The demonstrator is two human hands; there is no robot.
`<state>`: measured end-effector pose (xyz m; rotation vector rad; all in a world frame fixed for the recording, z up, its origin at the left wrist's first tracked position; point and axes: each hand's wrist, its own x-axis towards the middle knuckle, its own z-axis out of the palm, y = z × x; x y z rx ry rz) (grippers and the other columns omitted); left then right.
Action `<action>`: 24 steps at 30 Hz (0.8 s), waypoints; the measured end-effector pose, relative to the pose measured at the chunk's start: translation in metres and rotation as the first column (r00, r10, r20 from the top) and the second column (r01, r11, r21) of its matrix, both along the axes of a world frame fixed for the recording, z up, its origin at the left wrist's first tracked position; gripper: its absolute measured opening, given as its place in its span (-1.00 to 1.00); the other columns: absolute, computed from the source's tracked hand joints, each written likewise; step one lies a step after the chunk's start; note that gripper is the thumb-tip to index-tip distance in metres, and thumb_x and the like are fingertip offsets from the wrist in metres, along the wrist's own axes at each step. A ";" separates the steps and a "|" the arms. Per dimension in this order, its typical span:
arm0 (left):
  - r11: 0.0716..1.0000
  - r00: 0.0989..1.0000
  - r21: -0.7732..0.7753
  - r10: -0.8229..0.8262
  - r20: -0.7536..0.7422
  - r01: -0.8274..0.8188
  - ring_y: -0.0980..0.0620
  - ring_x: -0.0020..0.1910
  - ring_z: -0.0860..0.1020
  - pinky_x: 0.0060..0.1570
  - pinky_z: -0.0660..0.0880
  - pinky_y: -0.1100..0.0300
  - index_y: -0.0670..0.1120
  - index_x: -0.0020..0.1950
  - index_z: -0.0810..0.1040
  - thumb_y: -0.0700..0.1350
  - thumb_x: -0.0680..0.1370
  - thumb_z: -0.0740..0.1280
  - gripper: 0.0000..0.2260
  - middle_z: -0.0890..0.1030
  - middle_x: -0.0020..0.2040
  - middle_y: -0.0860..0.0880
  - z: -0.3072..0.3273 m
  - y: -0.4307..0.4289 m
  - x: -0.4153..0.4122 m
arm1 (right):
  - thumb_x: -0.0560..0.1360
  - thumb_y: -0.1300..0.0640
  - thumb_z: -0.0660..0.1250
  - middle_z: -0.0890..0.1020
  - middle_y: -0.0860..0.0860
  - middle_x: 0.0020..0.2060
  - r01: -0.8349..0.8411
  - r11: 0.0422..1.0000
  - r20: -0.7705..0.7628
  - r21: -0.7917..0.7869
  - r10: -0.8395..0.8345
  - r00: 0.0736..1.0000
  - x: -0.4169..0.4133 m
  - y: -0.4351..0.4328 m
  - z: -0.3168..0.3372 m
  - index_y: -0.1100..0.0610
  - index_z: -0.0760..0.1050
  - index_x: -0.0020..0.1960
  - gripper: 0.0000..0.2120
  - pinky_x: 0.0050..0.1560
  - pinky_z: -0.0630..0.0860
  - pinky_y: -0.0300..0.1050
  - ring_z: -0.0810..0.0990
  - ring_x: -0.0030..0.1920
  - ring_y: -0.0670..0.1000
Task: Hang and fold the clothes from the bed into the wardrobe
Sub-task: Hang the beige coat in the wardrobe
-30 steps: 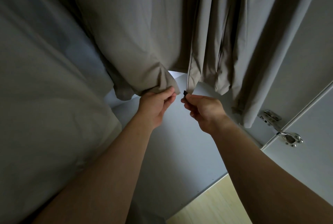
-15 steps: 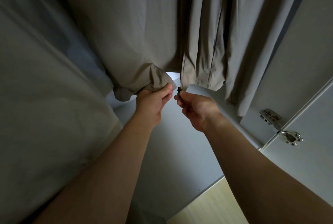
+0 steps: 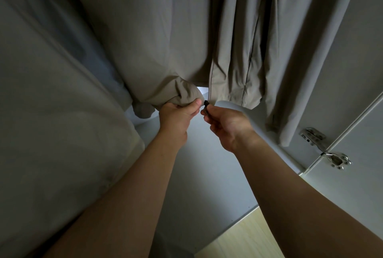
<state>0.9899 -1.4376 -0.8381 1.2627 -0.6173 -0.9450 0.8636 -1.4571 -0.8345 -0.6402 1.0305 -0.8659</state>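
Khaki, thin woven cloth: the jacket [image 3: 145, 39] hangs inside the wardrobe with its open front towards the person and its hem just above both hands. It looks light, limp and fairly smooth, so it should swing and crumple under a pull rather than resist. Only the zip seems to need care.

The left hand [image 3: 176, 114] grips a bunched handful of hem on the person's left, its fingers [image 3: 194, 104] curled round the cloth. The right hand [image 3: 226, 120] pinches the small dark zip pull [image 3: 206, 105] at the foot of the other front edge, with its remaining fingers curled beneath. These two bottom corners look like the right holds, kept close together with the hem drawn gently downward.

A paler garment [image 3: 51, 112] hangs close on the left. The wardrobe wall [image 3: 342, 50] stands just beyond the jacket's sleeve, and a metal hinge [image 3: 323, 145] joins it to the door [image 3: 356, 195]. Below the hands there is open room down to the grey base panel [image 3: 196, 185]. Wooden floor [image 3: 248, 237] shows at the bottom edge of the view.
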 end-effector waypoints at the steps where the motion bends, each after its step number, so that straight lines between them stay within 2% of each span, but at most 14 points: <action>1: 1.000 1.000 -0.010 -0.005 0.003 0.005 0.01 -0.02 0.68 -0.06 0.57 0.31 -0.27 0.16 0.64 -0.30 0.49 0.47 -0.75 0.70 0.05 -0.14 0.000 0.000 -0.001 | 0.49 0.21 0.46 0.74 0.08 -0.15 0.004 1.000 -0.005 -0.006 -0.004 1.000 0.001 0.001 0.001 0.24 0.66 -0.02 -0.89 -0.30 0.47 -0.27 0.64 -0.30 -0.09; 6: 0.999 0.999 0.003 0.034 -0.035 -0.034 0.10 -0.10 0.70 -0.12 0.57 0.33 -0.15 0.06 0.66 -0.25 0.47 0.51 -0.82 0.72 -0.02 -0.04 0.003 0.000 0.002 | 0.49 0.21 0.46 0.74 0.08 -0.17 0.044 0.999 -0.020 -0.016 -0.045 0.999 0.002 0.004 0.002 0.23 0.65 -0.06 -0.91 -0.26 0.49 -0.25 0.64 -0.31 -0.11; 9: 0.999 0.998 -0.004 0.034 -0.059 -0.034 0.10 -0.12 0.71 -0.15 0.57 0.35 -0.16 0.06 0.66 -0.25 0.46 0.52 -0.80 0.72 -0.05 -0.03 0.004 0.001 0.003 | 0.48 0.20 0.47 0.74 0.07 -0.18 0.070 0.998 -0.032 -0.010 -0.070 0.997 0.001 0.004 0.002 0.22 0.64 -0.08 -0.92 -0.27 0.49 -0.25 0.65 -0.31 -0.10; 12: 1.000 1.000 -0.016 0.012 -0.009 -0.012 0.09 -0.11 0.70 -0.09 0.58 0.31 -0.18 0.08 0.66 -0.27 0.46 0.51 -0.80 0.71 -0.03 -0.06 0.005 0.002 0.001 | 0.47 0.21 0.48 0.74 0.08 -0.18 0.064 0.998 -0.032 -0.010 -0.064 0.997 0.002 0.004 0.004 0.22 0.65 -0.09 -0.93 -0.31 0.48 -0.26 0.65 -0.31 -0.09; 17: 0.999 0.997 -0.048 0.020 0.076 -0.016 0.05 -0.10 0.71 -0.04 0.59 0.24 -0.05 -0.07 0.69 -0.28 0.46 0.50 -0.86 0.73 -0.09 0.00 0.002 0.001 0.003 | 0.47 0.21 0.48 0.74 0.07 -0.20 0.064 0.998 -0.033 -0.016 -0.064 0.997 0.005 0.004 0.005 0.22 0.65 -0.08 -0.93 -0.33 0.47 -0.25 0.65 -0.31 -0.09; 20: 0.999 0.990 -0.033 0.035 0.140 -0.031 0.04 -0.09 0.71 0.01 0.60 0.17 -0.04 -0.02 0.69 -0.22 0.42 0.55 -0.82 0.73 -0.04 0.00 0.000 0.001 0.006 | 0.47 0.21 0.47 0.74 0.07 -0.20 0.056 0.998 -0.049 -0.025 -0.057 0.997 0.005 0.004 0.005 0.22 0.65 -0.09 -0.93 -0.30 0.45 -0.24 0.65 -0.29 -0.08; 24: 0.998 0.980 -0.032 0.050 0.194 -0.045 0.04 -0.09 0.71 0.03 0.60 0.11 0.00 -0.05 0.70 -0.11 0.34 0.58 -0.79 0.73 -0.06 0.04 0.009 0.008 0.010 | 0.47 0.22 0.47 0.74 0.07 -0.20 0.053 0.998 -0.054 -0.032 -0.055 0.997 0.008 0.010 0.012 0.22 0.65 -0.09 -0.93 -0.30 0.45 -0.24 0.65 -0.30 -0.08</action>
